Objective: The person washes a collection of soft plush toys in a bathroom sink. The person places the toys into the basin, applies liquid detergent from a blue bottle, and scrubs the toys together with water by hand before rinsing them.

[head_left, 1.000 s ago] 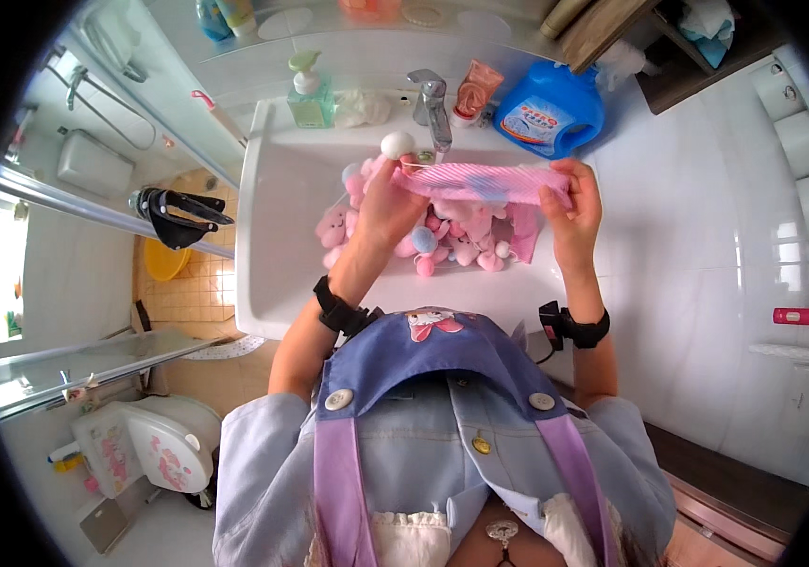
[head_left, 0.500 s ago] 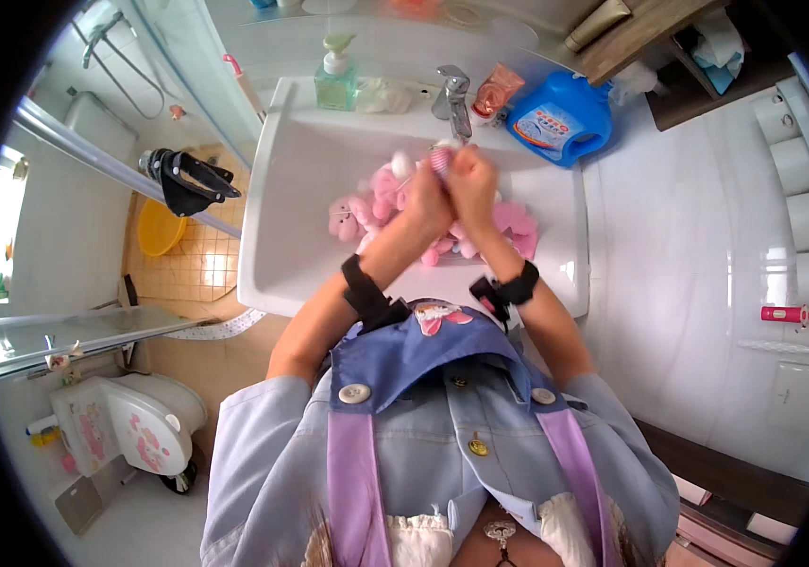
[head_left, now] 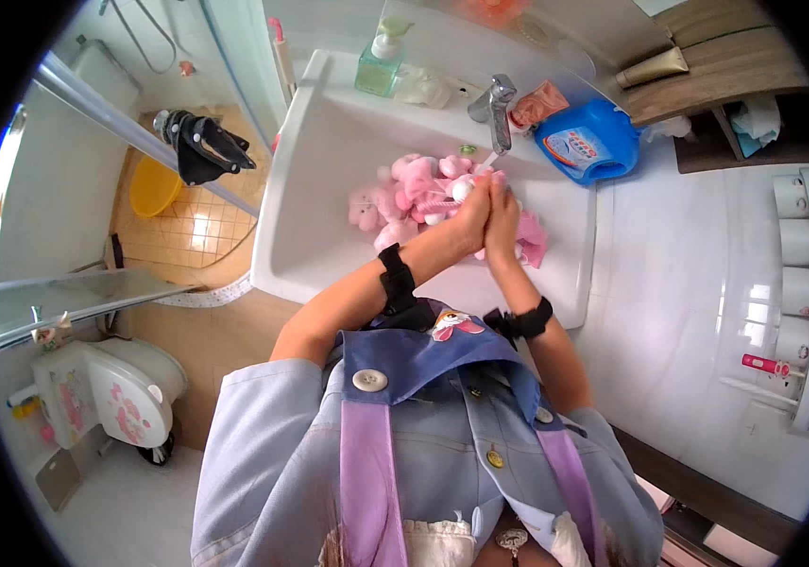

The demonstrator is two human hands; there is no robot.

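White sink [head_left: 319, 170], blue detergent bottle [head_left: 586, 142] beside tap [head_left: 497, 106], hands pressed over pink cloth [head_left: 423, 194]

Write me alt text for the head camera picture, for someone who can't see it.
Seen from above, a person's left hand and right hand press together around pink fabric in a white sink, under the tap. A blue detergent bottle lies beside it.

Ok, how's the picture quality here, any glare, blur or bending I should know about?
Head view: strong fisheye bending, so the sink rim and shower rail curve, and black corners ring the frame. Daylight blows out at the far left edge; soft sheen on the white wall tiles. The left hand and right hand, pressed together over the pink cloth, look slightly soft; the rest is fairly sharp.
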